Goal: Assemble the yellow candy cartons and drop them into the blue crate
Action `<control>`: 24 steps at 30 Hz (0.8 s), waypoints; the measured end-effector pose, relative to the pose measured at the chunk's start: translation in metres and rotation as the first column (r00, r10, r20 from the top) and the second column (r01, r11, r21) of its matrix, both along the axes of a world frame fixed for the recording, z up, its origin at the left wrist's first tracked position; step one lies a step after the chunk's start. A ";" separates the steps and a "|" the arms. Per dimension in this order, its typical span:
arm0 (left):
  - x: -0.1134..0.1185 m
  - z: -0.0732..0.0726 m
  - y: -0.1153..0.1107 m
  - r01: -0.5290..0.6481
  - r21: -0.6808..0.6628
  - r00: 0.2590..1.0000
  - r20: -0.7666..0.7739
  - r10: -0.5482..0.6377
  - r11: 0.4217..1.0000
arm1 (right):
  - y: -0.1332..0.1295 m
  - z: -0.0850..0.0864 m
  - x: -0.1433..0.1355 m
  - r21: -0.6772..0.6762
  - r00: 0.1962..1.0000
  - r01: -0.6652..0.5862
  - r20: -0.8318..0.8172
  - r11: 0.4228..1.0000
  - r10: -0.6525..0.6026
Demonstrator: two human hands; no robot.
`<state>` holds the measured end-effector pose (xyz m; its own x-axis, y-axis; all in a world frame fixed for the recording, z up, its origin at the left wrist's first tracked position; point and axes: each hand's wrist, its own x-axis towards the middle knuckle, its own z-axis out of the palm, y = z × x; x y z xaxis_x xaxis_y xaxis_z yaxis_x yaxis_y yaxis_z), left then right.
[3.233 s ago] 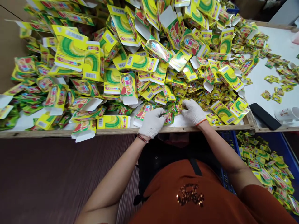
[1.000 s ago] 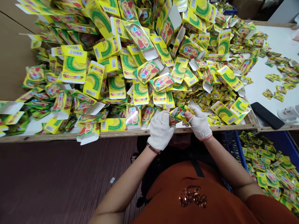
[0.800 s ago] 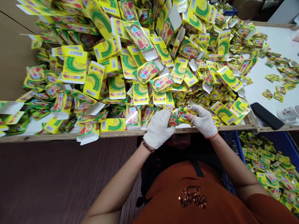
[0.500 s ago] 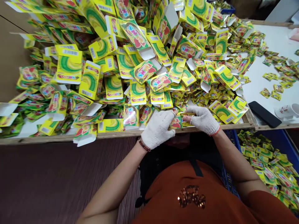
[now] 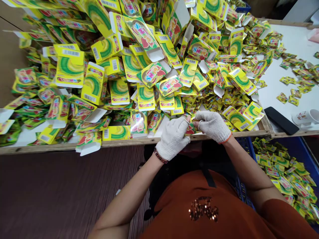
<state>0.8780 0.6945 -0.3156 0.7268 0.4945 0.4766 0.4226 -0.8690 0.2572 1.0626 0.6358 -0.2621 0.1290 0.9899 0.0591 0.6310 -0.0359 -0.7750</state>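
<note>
Both my hands wear white knitted gloves with bare fingertips and meet at the table's front edge. Between them is a small yellow-green candy box [image 5: 190, 128], mostly covered by my fingers. My left hand [image 5: 172, 137] wraps round the box from the left, back of the hand upward. At the box's right end my right hand [image 5: 211, 126] is closed, thumb and forefinger pinched together against it; whether they also hold a small packet is hidden. Just left of my hands lie a printed candy box [image 5: 139, 121] and another box with a raised white flap [image 5: 161, 126].
A high heap of candy boxes [image 5: 147, 73] covers the table, many with flaps up. Small candy packets [image 5: 294, 96] are scattered at right beside a black phone [image 5: 281, 120] and a white mug [image 5: 305, 118]. Below right, a blue crate [image 5: 305, 147] holds filled-looking boxes.
My left hand has shifted slightly right, closer to my right hand. The right hand's fingers have curled in against the box end, and the view has moved a little.
</note>
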 end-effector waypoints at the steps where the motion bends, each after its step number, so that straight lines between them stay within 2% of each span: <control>1: 0.001 -0.001 0.000 -0.033 -0.014 0.999 0.017 0.034 0.999 | -0.002 0.000 -0.003 -0.015 0.997 0.016 -0.081 1.000 -0.017; 4: 0.003 -0.003 0.001 -0.109 -0.034 0.990 0.091 0.112 0.993 | -0.011 0.002 -0.010 -0.054 0.957 0.060 -0.280 0.997 -0.073; 7: 0.008 -0.007 -0.001 -0.103 -0.048 0.982 0.152 0.109 0.994 | -0.018 0.001 -0.015 -0.122 0.949 -0.041 -0.315 0.992 0.000; 10: 0.017 -0.011 -0.006 -0.062 -0.101 0.970 0.227 0.083 0.993 | -0.016 -0.001 -0.011 -0.130 0.980 -0.142 -0.159 0.981 0.121; 13: 0.023 -0.011 -0.010 0.021 -0.215 0.939 0.341 0.055 0.976 | -0.007 0.000 0.000 0.018 0.975 -0.190 0.118 0.982 0.187; 16: 0.027 -0.010 -0.007 0.094 -0.401 0.893 0.438 0.100 0.911 | -0.002 0.000 0.010 0.145 0.943 -0.270 0.241 0.952 0.231; 18: 0.028 -0.013 -0.003 0.133 -0.532 0.841 0.507 0.189 0.836 | -0.002 -0.007 0.012 0.282 0.963 -0.210 0.225 0.936 0.148; 21: 0.028 -0.021 0.002 0.193 -0.634 0.782 0.560 0.273 0.749 | -0.007 -0.029 0.011 0.443 0.996 0.063 0.030 0.894 -0.085; 22: 0.027 -0.024 0.003 0.210 -0.639 0.786 0.561 0.262 0.740 | -0.008 -0.038 0.010 0.433 0.991 0.134 -0.054 0.891 -0.123; 24: 0.025 -0.027 0.005 0.234 -0.619 0.817 0.543 0.194 0.750 | -0.009 -0.053 0.009 0.358 0.976 0.192 -0.165 0.914 -0.140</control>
